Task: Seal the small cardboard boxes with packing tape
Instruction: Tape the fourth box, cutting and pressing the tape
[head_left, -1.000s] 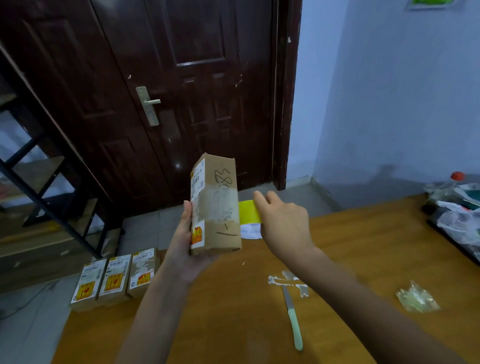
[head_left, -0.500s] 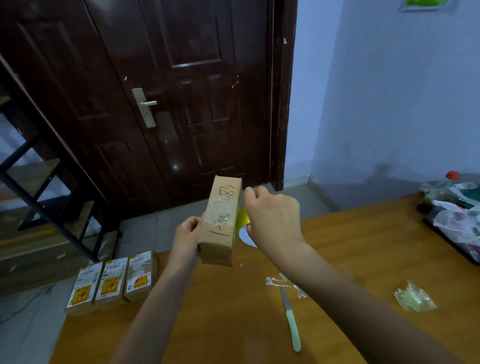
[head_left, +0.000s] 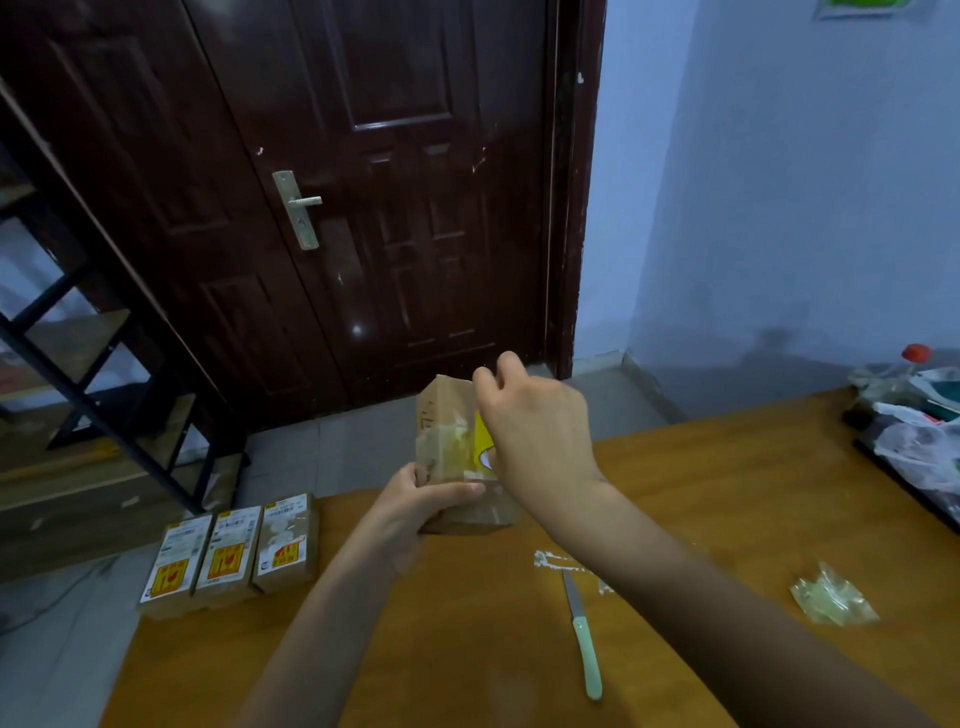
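Knife (head_left: 586, 654) lies on table (head_left: 467, 649), crumpled wrap (head_left: 831, 597) to its right. Three boxes (head_left: 234, 556) side by side at table's left edge. Left hand (head_left: 421, 499) grips lower part of box (head_left: 447, 452), held upright over table's far edge. Right hand (head_left: 535, 431) fingers curled on yellow tape (head_left: 480, 441) against box's right side. Door (head_left: 337, 208) behind.

The right hand (head_left: 537, 426) covers most of the tape roll (head_left: 480, 436) — only a yellow sliver shows. Box (head_left: 447, 457) markings are blurred and unreadable. Labels on the three boxes (head_left: 231, 556) are too small to read. The bag pile (head_left: 919, 415) runs off the right edge.
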